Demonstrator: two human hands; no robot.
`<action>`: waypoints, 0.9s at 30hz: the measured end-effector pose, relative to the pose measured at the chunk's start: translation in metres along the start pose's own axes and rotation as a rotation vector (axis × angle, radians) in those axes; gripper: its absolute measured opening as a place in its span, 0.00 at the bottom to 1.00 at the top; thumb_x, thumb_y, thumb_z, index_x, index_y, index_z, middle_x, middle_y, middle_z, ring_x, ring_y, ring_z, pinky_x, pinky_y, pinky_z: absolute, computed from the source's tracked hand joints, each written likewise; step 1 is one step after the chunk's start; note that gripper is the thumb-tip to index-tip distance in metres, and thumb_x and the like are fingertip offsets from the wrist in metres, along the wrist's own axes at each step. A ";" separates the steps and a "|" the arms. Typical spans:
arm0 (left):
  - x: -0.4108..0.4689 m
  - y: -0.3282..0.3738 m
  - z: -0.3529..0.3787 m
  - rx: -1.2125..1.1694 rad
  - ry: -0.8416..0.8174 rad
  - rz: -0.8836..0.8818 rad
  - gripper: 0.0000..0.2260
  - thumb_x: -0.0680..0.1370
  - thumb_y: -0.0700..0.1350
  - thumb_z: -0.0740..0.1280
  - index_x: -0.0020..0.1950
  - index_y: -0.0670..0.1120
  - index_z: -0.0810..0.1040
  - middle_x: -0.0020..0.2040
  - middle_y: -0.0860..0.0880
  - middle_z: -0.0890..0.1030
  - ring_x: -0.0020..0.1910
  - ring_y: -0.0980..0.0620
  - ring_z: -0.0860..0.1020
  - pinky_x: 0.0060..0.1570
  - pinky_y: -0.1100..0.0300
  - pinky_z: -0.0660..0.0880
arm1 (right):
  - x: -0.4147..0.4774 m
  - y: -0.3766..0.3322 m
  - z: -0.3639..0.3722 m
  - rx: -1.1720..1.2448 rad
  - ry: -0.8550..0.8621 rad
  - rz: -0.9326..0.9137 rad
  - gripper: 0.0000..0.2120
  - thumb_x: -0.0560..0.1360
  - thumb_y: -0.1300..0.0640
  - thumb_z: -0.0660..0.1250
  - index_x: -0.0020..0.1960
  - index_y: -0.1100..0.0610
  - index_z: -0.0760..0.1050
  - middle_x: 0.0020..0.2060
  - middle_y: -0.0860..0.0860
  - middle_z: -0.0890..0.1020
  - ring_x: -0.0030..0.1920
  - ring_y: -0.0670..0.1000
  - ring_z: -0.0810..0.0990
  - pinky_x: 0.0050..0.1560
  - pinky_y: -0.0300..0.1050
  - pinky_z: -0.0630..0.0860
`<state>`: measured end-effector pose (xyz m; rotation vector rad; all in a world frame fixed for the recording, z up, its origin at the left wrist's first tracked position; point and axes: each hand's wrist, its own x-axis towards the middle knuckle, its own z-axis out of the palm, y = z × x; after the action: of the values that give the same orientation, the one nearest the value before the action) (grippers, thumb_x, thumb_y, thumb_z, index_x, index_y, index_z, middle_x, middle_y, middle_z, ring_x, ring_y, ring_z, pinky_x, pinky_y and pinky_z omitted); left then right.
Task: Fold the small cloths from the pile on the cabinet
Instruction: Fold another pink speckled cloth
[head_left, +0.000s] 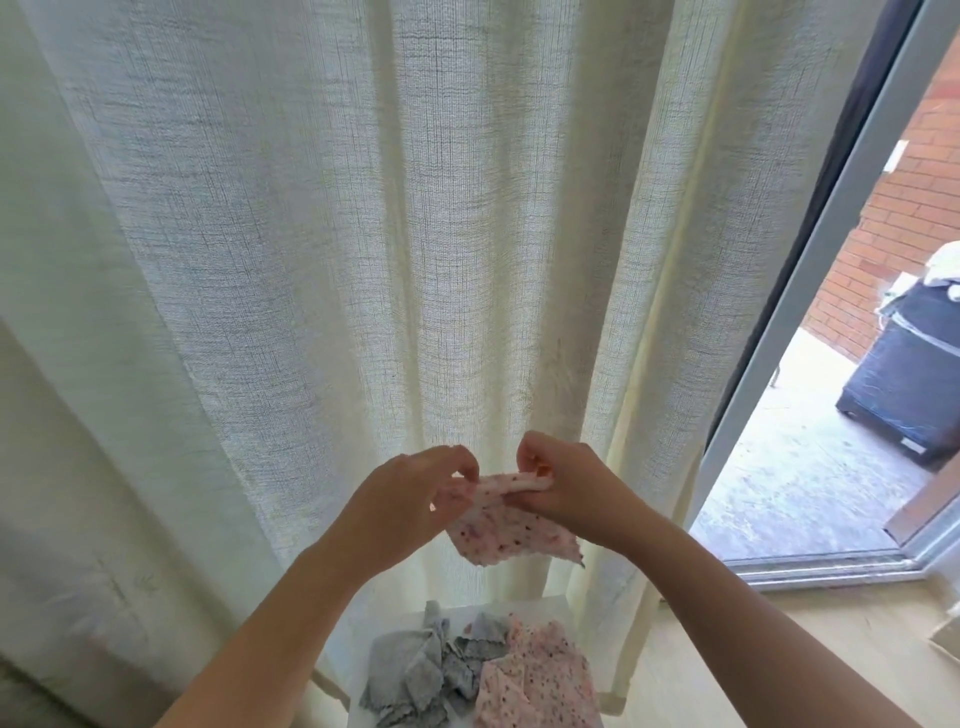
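Note:
A small pink cloth with dark speckles (506, 530) hangs in the air in front of the curtain. My left hand (410, 499) pinches its upper left edge, and my right hand (566, 486) pinches its upper right edge, which is rolled over. Below, on the white cabinet top (550, 608), lies the pile: crumpled grey cloths (421, 670) on the left and pink speckled cloths (535, 680) on the right.
A cream curtain (363, 234) fills the view right behind the cabinet. To the right a sliding door frame (810, 291) stands open onto a concrete patio with a dark covered object (904, 384) and a brick wall. Wooden floor (727, 639) lies right of the cabinet.

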<state>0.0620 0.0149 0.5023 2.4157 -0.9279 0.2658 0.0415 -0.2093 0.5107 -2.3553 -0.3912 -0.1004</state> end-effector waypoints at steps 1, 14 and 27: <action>0.000 0.001 0.001 0.008 -0.009 0.019 0.06 0.77 0.48 0.69 0.50 0.56 0.75 0.46 0.61 0.79 0.40 0.60 0.80 0.41 0.72 0.71 | -0.001 0.001 0.000 0.010 0.017 -0.002 0.15 0.70 0.50 0.75 0.41 0.51 0.69 0.31 0.47 0.74 0.31 0.43 0.67 0.33 0.36 0.65; 0.005 -0.001 0.016 0.107 -0.024 0.132 0.09 0.76 0.51 0.69 0.56 0.56 0.80 0.54 0.61 0.80 0.39 0.61 0.79 0.41 0.65 0.76 | -0.005 0.007 -0.002 0.063 0.116 0.025 0.18 0.73 0.52 0.73 0.35 0.50 0.64 0.28 0.44 0.70 0.29 0.42 0.64 0.31 0.36 0.65; 0.022 -0.001 0.001 0.344 -0.120 0.140 0.11 0.80 0.52 0.63 0.60 0.55 0.80 0.46 0.56 0.81 0.43 0.55 0.79 0.42 0.63 0.67 | -0.016 0.017 -0.010 -0.311 0.131 -0.223 0.09 0.71 0.55 0.75 0.42 0.49 0.74 0.60 0.43 0.78 0.59 0.44 0.75 0.55 0.37 0.66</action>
<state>0.0787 0.0025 0.5092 2.7062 -1.1916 0.3599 0.0314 -0.2313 0.5038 -2.5820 -0.6093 -0.4468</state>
